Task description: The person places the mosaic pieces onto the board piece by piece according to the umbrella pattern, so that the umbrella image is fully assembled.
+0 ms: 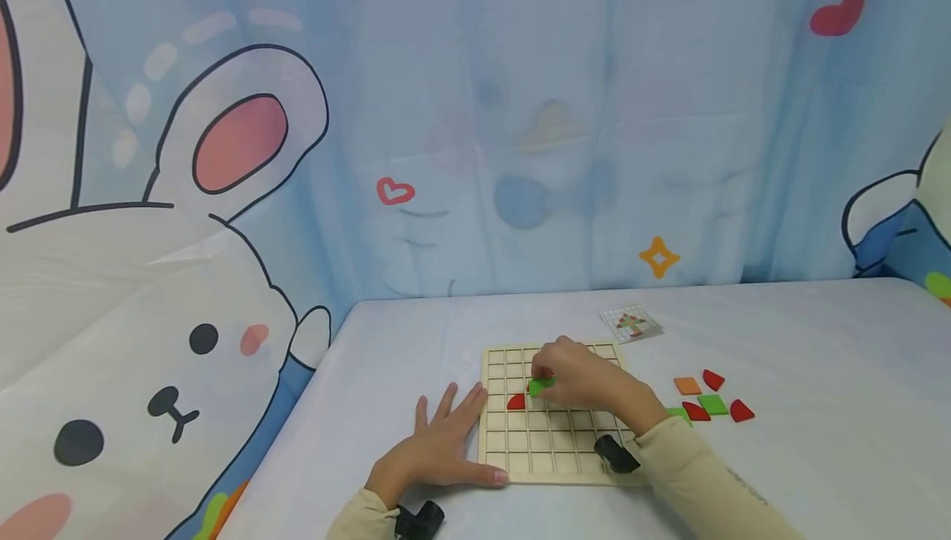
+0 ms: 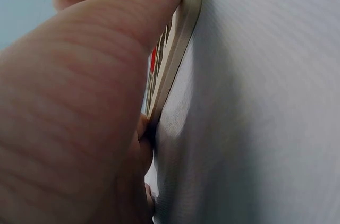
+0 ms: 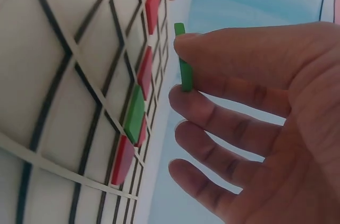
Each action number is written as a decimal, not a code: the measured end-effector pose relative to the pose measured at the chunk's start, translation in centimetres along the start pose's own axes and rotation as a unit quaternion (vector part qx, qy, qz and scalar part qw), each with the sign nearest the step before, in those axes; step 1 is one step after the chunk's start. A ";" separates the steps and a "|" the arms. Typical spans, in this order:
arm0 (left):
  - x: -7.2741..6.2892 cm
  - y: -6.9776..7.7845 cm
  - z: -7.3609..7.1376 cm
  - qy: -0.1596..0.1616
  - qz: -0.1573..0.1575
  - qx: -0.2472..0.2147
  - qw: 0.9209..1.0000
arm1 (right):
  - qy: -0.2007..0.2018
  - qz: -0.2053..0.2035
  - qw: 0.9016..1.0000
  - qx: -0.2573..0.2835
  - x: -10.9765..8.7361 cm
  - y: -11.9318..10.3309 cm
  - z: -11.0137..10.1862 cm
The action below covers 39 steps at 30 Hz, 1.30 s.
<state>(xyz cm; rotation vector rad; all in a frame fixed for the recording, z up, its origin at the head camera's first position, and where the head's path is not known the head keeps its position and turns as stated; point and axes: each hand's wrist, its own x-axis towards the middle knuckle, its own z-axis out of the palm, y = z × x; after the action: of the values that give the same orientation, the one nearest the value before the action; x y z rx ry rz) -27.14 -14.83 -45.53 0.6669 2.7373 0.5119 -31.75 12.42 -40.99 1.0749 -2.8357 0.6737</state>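
Low in the head view, the right hand [image 1: 578,375] is pinching 1 green tile [image 3: 186,77]! Left hand [image 1: 442,447] is lying spread against the board [image 1: 541,441].

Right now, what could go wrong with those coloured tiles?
The held tile might slip, since the right hand merely pinches it. Lowering it could nudge the red tiles lying on the board. The right sleeve might brush the loose tiles beside the board.
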 end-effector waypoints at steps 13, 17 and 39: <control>-0.1 -0.1 0.0 0.000 0.012 0.000 1.000 | 0.015 -0.020 0.998 -0.056 0.2 -0.3 1.7; -0.1 0.0 0.0 0.001 0.011 0.003 1.000 | 0.016 -0.007 0.998 -0.055 0.1 -0.5 1.9; -0.2 0.2 0.0 0.006 0.003 0.009 1.000 | 0.009 -0.014 0.999 -0.048 0.1 -0.2 2.2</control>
<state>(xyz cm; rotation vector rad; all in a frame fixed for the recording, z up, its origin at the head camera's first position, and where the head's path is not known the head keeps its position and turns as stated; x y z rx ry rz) -26.87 -14.79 -45.38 0.6800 2.7558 0.4954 -31.41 11.35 -42.89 1.0868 -2.8003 0.5349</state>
